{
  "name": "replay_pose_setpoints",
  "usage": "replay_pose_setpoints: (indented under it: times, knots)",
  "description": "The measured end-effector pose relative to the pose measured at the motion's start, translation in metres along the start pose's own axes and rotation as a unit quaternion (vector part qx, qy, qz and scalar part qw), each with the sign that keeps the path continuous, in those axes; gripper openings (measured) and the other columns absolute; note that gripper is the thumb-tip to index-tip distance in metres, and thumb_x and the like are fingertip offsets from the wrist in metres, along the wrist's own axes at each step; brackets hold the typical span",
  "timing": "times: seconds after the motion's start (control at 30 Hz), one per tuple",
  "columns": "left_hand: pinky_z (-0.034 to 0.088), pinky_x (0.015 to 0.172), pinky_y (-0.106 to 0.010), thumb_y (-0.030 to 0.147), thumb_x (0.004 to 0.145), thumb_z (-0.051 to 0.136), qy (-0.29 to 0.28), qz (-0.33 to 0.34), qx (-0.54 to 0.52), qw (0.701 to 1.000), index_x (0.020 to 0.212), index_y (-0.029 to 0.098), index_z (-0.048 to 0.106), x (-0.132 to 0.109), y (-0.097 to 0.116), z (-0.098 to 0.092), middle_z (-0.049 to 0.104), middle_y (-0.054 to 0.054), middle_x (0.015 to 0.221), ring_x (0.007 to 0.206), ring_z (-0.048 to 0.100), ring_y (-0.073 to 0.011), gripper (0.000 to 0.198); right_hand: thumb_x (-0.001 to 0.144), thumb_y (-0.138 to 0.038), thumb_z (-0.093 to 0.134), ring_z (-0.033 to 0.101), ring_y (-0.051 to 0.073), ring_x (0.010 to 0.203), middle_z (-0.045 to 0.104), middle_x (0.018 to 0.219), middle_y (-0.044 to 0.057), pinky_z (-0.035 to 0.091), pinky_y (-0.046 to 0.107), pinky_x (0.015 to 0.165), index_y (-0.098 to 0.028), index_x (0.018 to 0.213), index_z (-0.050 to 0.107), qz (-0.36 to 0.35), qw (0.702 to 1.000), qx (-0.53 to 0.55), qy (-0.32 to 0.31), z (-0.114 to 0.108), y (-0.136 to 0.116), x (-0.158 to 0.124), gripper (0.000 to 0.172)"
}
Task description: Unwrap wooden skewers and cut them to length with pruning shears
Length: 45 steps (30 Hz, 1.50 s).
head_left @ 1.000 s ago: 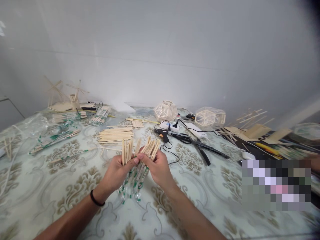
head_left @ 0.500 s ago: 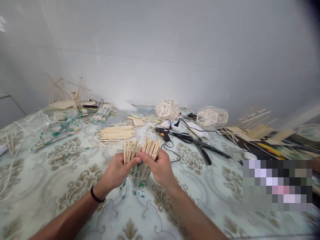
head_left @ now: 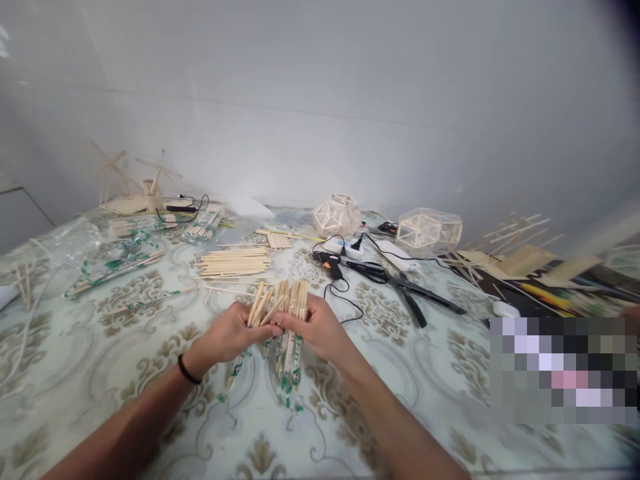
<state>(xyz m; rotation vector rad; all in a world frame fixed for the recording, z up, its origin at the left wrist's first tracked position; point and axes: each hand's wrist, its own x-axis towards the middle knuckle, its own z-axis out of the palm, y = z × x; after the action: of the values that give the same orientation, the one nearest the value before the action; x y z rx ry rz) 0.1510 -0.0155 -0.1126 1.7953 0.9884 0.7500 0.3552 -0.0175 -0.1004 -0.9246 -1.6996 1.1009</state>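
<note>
Between my two hands are several wooden chopsticks (head_left: 299,300), their lower ends inside clear wrappers printed in green. My left hand (head_left: 233,332) is closed around the left part of the bunch, where some sticks lean at different angles. Fingers of my right hand (head_left: 316,328) wrap the right part, which stands more upright and close together. The thumbs meet in the middle, over the sticks. Green-marked wrapper ends hang below both hands. Just beyond lies a flat stack of bare sticks (head_left: 235,263) on the patterned tablecloth (head_left: 260,427).
A black glue gun (head_left: 329,264) with its cord and large black scissors (head_left: 400,287) lie right of centre. Stick polyhedrons (head_left: 429,230) stand behind, near a power strip (head_left: 343,248). Wrapped chopsticks (head_left: 204,225) and crumpled wrappers (head_left: 80,240) lie left.
The bunch has parted more: the left sticks now tilt, while the right ones are gathered tighter and stand straighter. Both hands remain closed on them.
</note>
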Motion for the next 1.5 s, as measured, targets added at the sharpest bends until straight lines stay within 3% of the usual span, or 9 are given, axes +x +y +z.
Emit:
replay_pose_setpoints:
  times: [0.3, 0.4, 0.5, 0.63, 0.87, 1.07, 1.2, 1.33, 1.5]
  knots:
    - [0.054, 0.077, -0.03, 0.057, 0.097, 0.054, 0.147, 0.028, -0.101, 0.984, 0.09, 0.016, 0.075, 0.004, 0.005, 0.004, 0.074, -0.007, 0.09, 0.084, 0.067, -0.0212, 0.047, 0.104, -0.048, 0.05, 0.069, 0.022, 0.092, 0.076, 0.098, 0.007, 0.05, 0.036, 0.094, -0.019, 0.102, 0.074, -0.041, 0.996, 0.03, 0.078, 0.003, -0.009, -0.003, 0.038]
    - [0.047, 0.059, -0.025, 0.061, 0.093, 0.059, 0.201, 0.023, -0.105, 0.974, 0.087, 0.016, 0.071, 0.004, 0.004, 0.007, 0.059, 0.001, 0.06, 0.059, 0.055, -0.0144, 0.047, 0.104, -0.05, 0.049, 0.07, 0.023, 0.088, 0.076, 0.087, 0.007, 0.05, 0.037, 0.092, -0.019, 0.102, 0.074, -0.049, 0.991, 0.057, 0.114, 0.001, -0.012, -0.001, 0.04]
    - [0.031, 0.044, -0.02, 0.065, 0.09, 0.062, 0.171, 0.005, -0.21, 0.963, 0.093, 0.019, 0.062, 0.002, 0.008, 0.014, 0.038, 0.01, 0.053, 0.044, 0.033, -0.0086, 0.046, 0.103, -0.049, 0.054, 0.069, 0.021, 0.084, 0.074, 0.085, 0.005, 0.051, 0.036, 0.089, -0.02, 0.104, 0.071, -0.054, 0.986, 0.071, 0.139, 0.004, -0.012, 0.0, 0.034]
    - [0.027, 0.046, -0.018, 0.059, 0.087, 0.071, 0.082, -0.008, -0.342, 0.936, 0.099, 0.021, 0.056, -0.002, 0.022, 0.024, 0.039, 0.009, 0.065, 0.049, 0.03, -0.0067, 0.043, 0.102, -0.047, 0.055, 0.063, 0.018, 0.079, 0.069, 0.09, 0.004, 0.052, 0.033, 0.082, -0.021, 0.1, 0.066, -0.061, 0.985, 0.084, 0.136, 0.014, -0.011, -0.001, 0.028]
    - [0.051, 0.071, -0.029, 0.054, 0.099, 0.056, 0.066, 0.067, -0.111, 0.989, 0.077, 0.017, 0.065, -0.005, 0.034, 0.021, 0.068, -0.003, 0.073, 0.069, 0.064, -0.0174, 0.044, 0.095, -0.052, 0.064, 0.055, 0.016, 0.051, 0.055, 0.059, -0.004, 0.05, 0.029, 0.052, -0.023, 0.085, 0.06, -0.013, 0.987, 0.142, 0.076, 0.016, -0.015, -0.005, 0.031]
    - [0.057, 0.085, -0.034, 0.048, 0.097, 0.058, 0.14, 0.045, -0.037, 0.988, 0.09, 0.018, 0.076, -0.004, 0.03, 0.016, 0.081, -0.007, 0.092, 0.09, 0.074, -0.0249, 0.037, 0.098, -0.045, 0.061, 0.057, 0.016, 0.065, 0.058, 0.067, 0.0, 0.05, 0.029, 0.067, -0.021, 0.071, 0.061, -0.064, 0.984, 0.02, 0.163, 0.008, -0.022, -0.007, 0.036]
    - [0.058, 0.094, -0.039, 0.05, 0.09, 0.068, 0.214, 0.047, -0.147, 0.965, 0.106, 0.017, 0.078, -0.001, 0.028, 0.017, 0.08, -0.01, 0.11, 0.104, 0.074, -0.0283, 0.038, 0.101, -0.042, 0.057, 0.057, 0.016, 0.068, 0.059, 0.069, 0.0, 0.048, 0.029, 0.072, -0.02, 0.075, 0.062, -0.082, 0.981, -0.003, 0.176, 0.009, -0.022, -0.007, 0.034]
    - [0.052, 0.103, -0.039, 0.047, 0.09, 0.068, 0.179, 0.056, -0.129, 0.974, 0.11, 0.018, 0.077, 0.001, 0.021, 0.026, 0.078, -0.008, 0.12, 0.115, 0.069, -0.0285, 0.036, 0.098, -0.041, 0.061, 0.063, 0.019, 0.076, 0.067, 0.077, 0.002, 0.05, 0.03, 0.077, -0.02, 0.081, 0.068, -0.063, 0.985, -0.009, 0.163, 0.014, -0.018, -0.006, 0.028]
    - [0.052, 0.077, -0.03, 0.05, 0.095, 0.052, 0.096, 0.028, -0.02, 0.995, 0.084, 0.017, 0.07, 0.003, 0.01, 0.03, 0.073, -0.003, 0.086, 0.082, 0.064, -0.0218, 0.039, 0.093, -0.04, 0.066, 0.065, 0.021, 0.086, 0.071, 0.089, 0.004, 0.052, 0.032, 0.084, -0.02, 0.089, 0.071, -0.047, 0.988, -0.013, 0.146, 0.017, -0.011, -0.004, 0.021]
